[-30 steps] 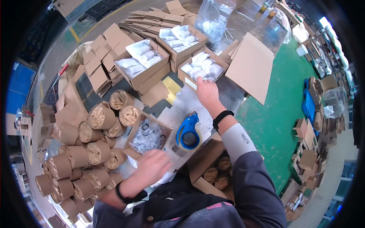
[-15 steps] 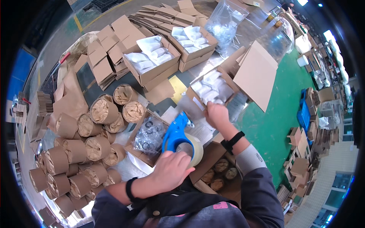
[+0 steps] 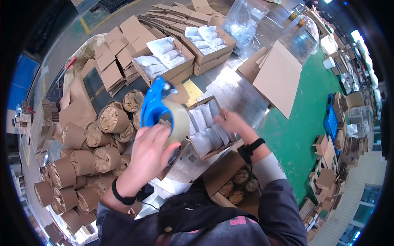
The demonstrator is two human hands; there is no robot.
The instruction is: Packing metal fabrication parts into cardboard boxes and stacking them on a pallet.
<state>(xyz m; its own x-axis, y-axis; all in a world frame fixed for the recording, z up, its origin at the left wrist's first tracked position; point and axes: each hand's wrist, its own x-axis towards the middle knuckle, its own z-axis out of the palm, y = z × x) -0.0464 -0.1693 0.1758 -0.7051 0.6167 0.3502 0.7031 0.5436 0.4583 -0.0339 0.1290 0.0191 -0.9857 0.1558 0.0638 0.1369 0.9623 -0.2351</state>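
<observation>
My left hand (image 3: 145,153) is closed round a blue tape dispenser (image 3: 154,98), lifted over the table with a roll of clear tape (image 3: 180,123) on it. To its right is a small open cardboard box (image 3: 216,153) packed with white wrapped packets (image 3: 202,141). My right hand (image 3: 232,123) grips the right edge of this box, its fingers partly blurred. The dispenser and my left hand cover most of the carton with plastic bags that lies behind them.
Two open boxes of white packets (image 3: 166,55) stand at the back beside stacked flat cartons (image 3: 119,49). Paper-stuffed cardboard tubes (image 3: 106,159) are piled at left. A carton (image 3: 219,172) holding several round pieces sits near my body. A large opened carton (image 3: 279,78) stands at right.
My right hand has pulled the small box of packets nearer and leftward, away from the large opened carton. My left hand has raised the tape dispenser and moved it left.
</observation>
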